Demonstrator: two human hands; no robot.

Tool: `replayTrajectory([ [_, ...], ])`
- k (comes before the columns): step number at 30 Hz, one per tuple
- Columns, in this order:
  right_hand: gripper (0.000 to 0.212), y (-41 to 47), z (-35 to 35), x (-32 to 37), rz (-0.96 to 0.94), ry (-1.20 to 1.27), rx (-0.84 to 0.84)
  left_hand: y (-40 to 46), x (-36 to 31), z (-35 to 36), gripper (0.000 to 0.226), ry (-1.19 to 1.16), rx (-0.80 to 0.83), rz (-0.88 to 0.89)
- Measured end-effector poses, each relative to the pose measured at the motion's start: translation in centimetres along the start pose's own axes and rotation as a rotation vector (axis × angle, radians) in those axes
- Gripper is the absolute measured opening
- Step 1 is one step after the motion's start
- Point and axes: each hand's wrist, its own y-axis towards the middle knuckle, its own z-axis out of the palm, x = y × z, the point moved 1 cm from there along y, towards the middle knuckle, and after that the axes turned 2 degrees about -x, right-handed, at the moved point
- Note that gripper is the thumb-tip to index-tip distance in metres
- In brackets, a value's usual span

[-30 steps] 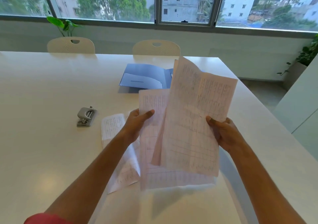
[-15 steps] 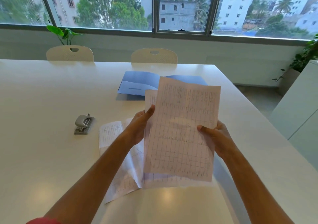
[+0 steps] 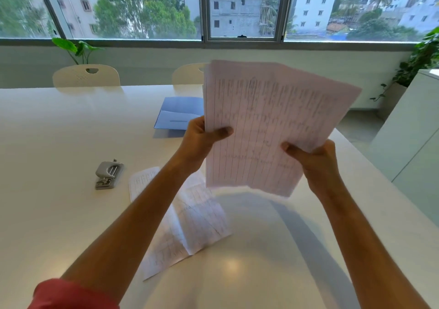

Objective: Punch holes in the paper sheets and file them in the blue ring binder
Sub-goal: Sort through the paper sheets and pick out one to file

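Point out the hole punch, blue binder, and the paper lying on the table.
hole punch [image 3: 108, 174], head view, lever top.
blue binder [image 3: 178, 113], head view, inside cover.
paper [image 3: 190, 223], head view, sheet middle.

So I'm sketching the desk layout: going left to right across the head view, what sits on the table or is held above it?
Hole punch → loose sheets lying on the table → left hand → held sheets → right hand. The blue binder lies farther back, partly hidden behind the held sheets.

Bright daylight enters through the wide aluminium-framed window at twelve o'clock. The glossy white table shows glare at six o'clock. The raised handwritten paper sheets are motion-blurred; edges bow.
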Motion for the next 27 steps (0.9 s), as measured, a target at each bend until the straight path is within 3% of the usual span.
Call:
replayTrajectory([
  [3, 0.022, -0.1, 0.0, -0.3, -0.006, -0.019, -0.016, 0.1, 0.3, 0.6, 0.012, 0.03, 0.013, 0.0],
  [10, 0.026, -1.2, 0.3, -2.2, 0.132, -0.065, 0.057, -1.1, 4.1, 1.5, 0.019, 0.074, 0.019, -0.193],
  [13, 0.009, -1.2, 0.2, -1.8, 0.118, -0.098, -0.008, -1.5, 3.9, 1.9, 0.018, 0.081, -0.022, -0.176],
  [18, 0.017, -1.2, 0.4, -0.7, 0.039, -0.118, -0.046, -2.1, 3.2, 1.5, 0.016, 0.108, -0.065, -0.09],
  [25, 0.016, -0.9, 2.5, -1.2, 0.011, -0.178, -0.041, -2.1, 3.7, -1.5, 0.013, 0.119, -0.047, -0.177],
  [27, 0.015, -0.7, 3.2, -1.1, 0.005, -0.174, -0.037, -2.3, 3.9, -3.1, 0.031, 0.117, -0.028, -0.171],
])
